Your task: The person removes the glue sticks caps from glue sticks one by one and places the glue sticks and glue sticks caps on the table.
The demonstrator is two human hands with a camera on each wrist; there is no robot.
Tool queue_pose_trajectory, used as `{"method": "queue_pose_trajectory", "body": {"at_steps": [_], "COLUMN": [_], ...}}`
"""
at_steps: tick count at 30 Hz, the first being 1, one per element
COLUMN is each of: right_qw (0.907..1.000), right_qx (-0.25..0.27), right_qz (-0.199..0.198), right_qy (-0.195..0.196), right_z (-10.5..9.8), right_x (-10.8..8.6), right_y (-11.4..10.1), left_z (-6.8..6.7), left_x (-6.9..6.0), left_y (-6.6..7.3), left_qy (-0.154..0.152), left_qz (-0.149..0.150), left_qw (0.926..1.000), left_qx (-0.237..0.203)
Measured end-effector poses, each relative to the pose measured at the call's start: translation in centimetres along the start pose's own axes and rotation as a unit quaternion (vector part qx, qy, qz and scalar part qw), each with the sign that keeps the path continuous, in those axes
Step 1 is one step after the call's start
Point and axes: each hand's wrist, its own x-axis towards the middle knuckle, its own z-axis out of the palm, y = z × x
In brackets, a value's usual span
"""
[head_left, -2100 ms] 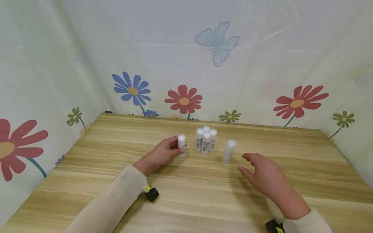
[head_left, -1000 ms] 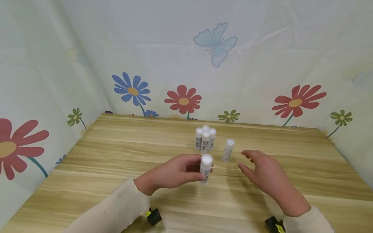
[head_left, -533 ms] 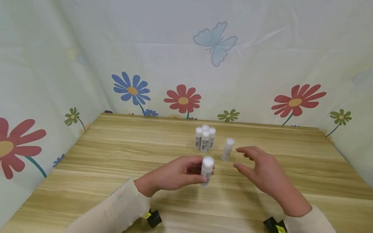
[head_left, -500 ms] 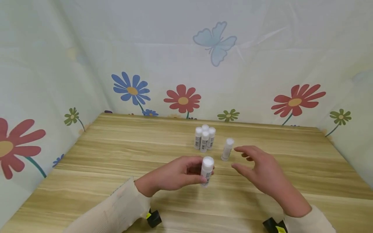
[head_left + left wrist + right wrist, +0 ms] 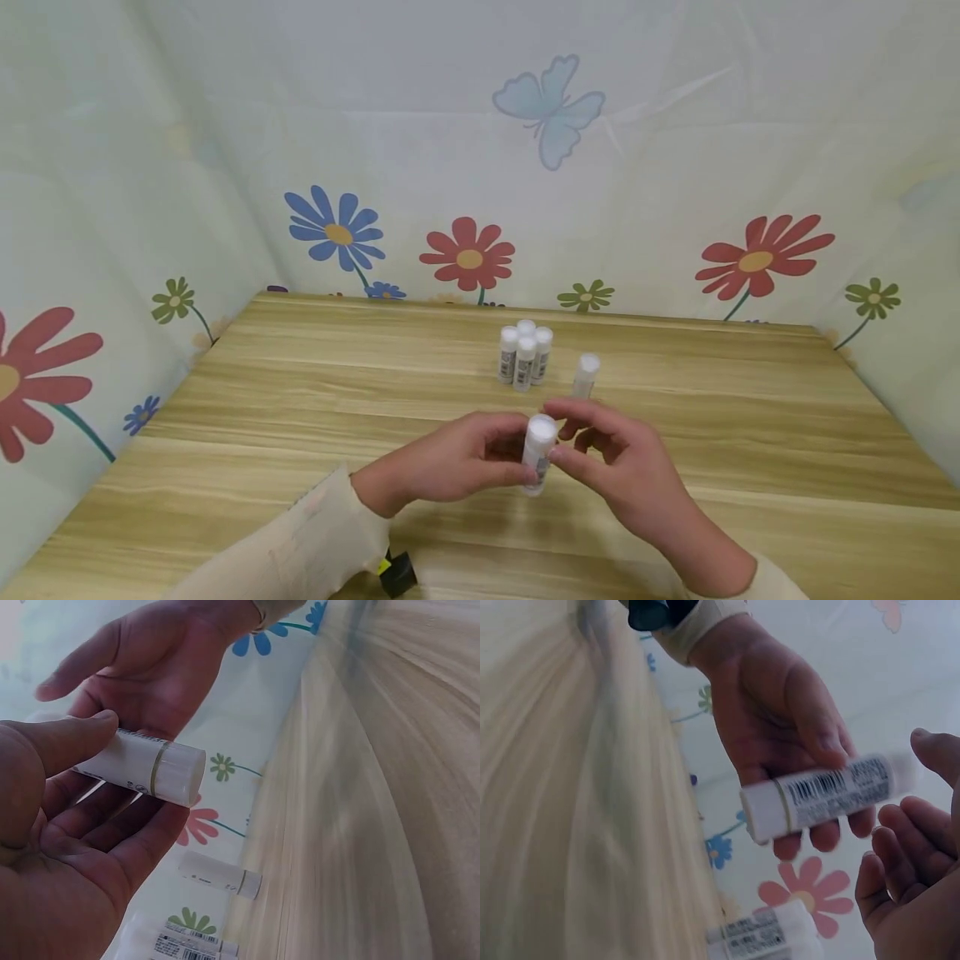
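Note:
My left hand (image 5: 457, 462) pinches a white glue stick (image 5: 537, 454) upright between thumb and fingers, above the table. Its barcode label (image 5: 832, 791) shows in the right wrist view. Close to its upper end is my right hand (image 5: 630, 467), fingers loosely bent and thumb apart. In the right wrist view a gap shows between those fingers (image 5: 911, 847) and the glue stick. Behind the right hand stands a single glue stick (image 5: 587, 375), its lower part hidden. Several more glue sticks (image 5: 524, 362) stand upright in a tight cluster to its left.
The wood-grain table (image 5: 337, 383) runs back to a pale curtain (image 5: 420, 125) printed with flowers and a butterfly. The curtain also encloses the left and right sides. A small black device (image 5: 397, 575) is strapped under my left wrist.
My left hand picked up the glue stick and brought it nearer and to the right, then held it there. My right hand has just moved left, from beside the single stick to the held one.

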Motion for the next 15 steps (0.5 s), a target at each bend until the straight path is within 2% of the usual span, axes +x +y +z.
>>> {"method": "queue_pose_trajectory", "body": {"at_steps": [4,9,15], "right_qw": [0.9998,0.9993,0.9987], "right_qx": [0.019,0.005,-0.001], "right_qz": [0.006,0.037,0.049], "right_qy": [0.006,0.008,0.009], "right_z": [0.69,0.85,0.90], "right_x": [-0.24,-0.49,-0.54], "right_y": [-0.01,-0.03,0.00], "left_z": [0.23,0.36,0.38], "left_x": [-0.07,-0.11,-0.15], "left_y": [-0.05,-0.14,-0.21], "left_qy": [-0.008,-0.012,-0.011], "left_qz": [0.009,0.016,0.018], "left_qw": [0.9999,0.9998,0.9998], "left_qx": [0.004,0.003,0.005]}}
